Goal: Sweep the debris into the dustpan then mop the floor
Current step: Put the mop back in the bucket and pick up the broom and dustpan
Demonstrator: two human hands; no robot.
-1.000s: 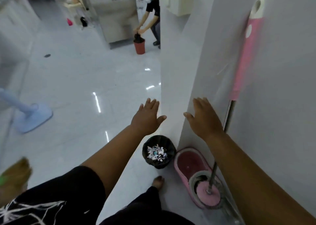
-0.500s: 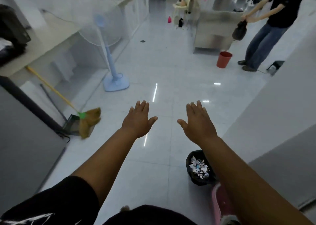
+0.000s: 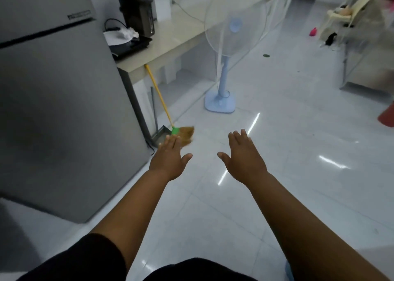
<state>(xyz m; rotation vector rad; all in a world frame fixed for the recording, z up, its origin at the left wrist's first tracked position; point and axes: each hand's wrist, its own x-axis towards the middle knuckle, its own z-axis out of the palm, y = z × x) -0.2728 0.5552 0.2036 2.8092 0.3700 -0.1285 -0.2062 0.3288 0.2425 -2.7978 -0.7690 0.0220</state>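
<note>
A broom (image 3: 164,108) with a yellow handle, green collar and brown bristles leans against the counter edge beside the fridge. Its bristles rest by a grey dustpan (image 3: 160,134) standing on the floor, with the pan's thin handle rising beside the broom. My left hand (image 3: 169,158) is stretched forward, palm down, fingers apart, just in front of the bristles and holding nothing. My right hand (image 3: 243,156) is held out the same way over the glossy white tile floor (image 3: 277,174), empty. No mop or bin is in view.
A grey fridge (image 3: 59,110) fills the left side. A beige counter (image 3: 170,44) carries a black kettle (image 3: 138,12) and cooktop. A pale blue pedestal fan (image 3: 221,84) stands on the floor ahead. A red bucket (image 3: 387,115) sits at the right edge.
My view has swung left from the mop, bucket and bin at the wall toward the fridge and counter. The broom and dustpan are now close ahead. Both hands stay outstretched and empty.
</note>
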